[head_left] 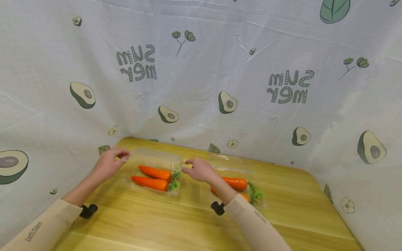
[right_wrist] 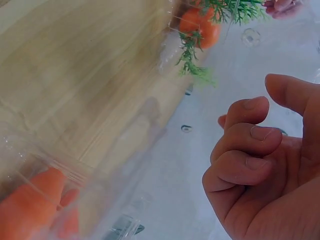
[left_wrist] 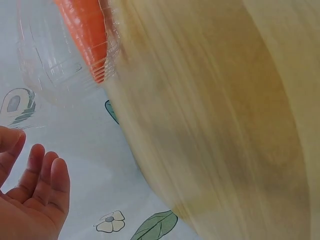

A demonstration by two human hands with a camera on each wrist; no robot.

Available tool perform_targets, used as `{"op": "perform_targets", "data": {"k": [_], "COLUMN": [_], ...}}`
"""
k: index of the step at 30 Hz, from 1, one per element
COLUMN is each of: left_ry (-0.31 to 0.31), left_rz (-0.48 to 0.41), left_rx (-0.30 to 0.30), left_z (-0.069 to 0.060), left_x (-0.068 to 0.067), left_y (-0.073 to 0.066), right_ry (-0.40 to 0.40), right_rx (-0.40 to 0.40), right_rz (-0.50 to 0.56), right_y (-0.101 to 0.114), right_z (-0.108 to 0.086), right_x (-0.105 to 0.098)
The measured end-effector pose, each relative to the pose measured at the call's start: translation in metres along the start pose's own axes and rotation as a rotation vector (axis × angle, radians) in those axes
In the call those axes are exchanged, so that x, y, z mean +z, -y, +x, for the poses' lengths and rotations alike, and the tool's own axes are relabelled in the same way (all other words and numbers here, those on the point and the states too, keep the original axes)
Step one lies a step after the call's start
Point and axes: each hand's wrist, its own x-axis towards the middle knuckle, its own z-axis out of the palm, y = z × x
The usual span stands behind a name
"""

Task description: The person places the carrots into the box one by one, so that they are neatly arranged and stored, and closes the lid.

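Two clear plastic boxes lie with their lids raised at the back. The left box (head_left: 150, 191) holds two orange carrots (head_left: 152, 183) with green leafy tops (head_left: 173, 185). My left hand (head_left: 110, 163) pinches the left corner of its clear lid (head_left: 157, 156); the plastic edge meets the fingertips in the left wrist view. My right hand (head_left: 199, 169) hovers by the lid's right end. Loosely curled fingers and a thumb standing apart, with nothing between them, show on that hand in the right wrist view.
The right box (head_left: 262, 205), partly behind my right forearm, also holds carrots (head_left: 235, 182) with greens. Its lid (head_left: 230, 162) stands up near the curtain (head_left: 201, 76). The wooden table (head_left: 150, 219) ends at the curtain, which is printed with avocados.
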Motion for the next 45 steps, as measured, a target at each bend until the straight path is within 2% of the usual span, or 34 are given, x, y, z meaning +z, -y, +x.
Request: {"op": "perform_targets", "data": {"k": [10, 20, 30, 41, 45], "left_ry": [0.016, 0.066, 0.093, 0.100, 0.117], "left_rz": [0.012, 0.011, 0.038, 0.013, -0.026], "left_rx": [-0.003, -0.006, 0.061, 0.077, 0.077], "left_z": [-0.005, -0.010, -0.014, -0.019, -0.021], "left_x": [0.000, 0.000, 0.002, 0.005, 0.005], "left_y": [0.000, 0.005, 0.013, 0.014, 0.013], "right_ry": [-0.011, -0.008, -0.024, -0.035, -0.045], "right_rx": [0.029, 0.035, 0.061, 0.096, 0.101], "right_rz": [-0.046, -0.041, -0.200, -0.293, -0.324], "right_y": [0.002, 0.002, 0.005, 0.009, 0.011], "right_z": [-0.005, -0.006, -0.007, -0.010, -0.012], "right_x": [0.005, 0.010, 0.016, 0.020, 0.022]}}
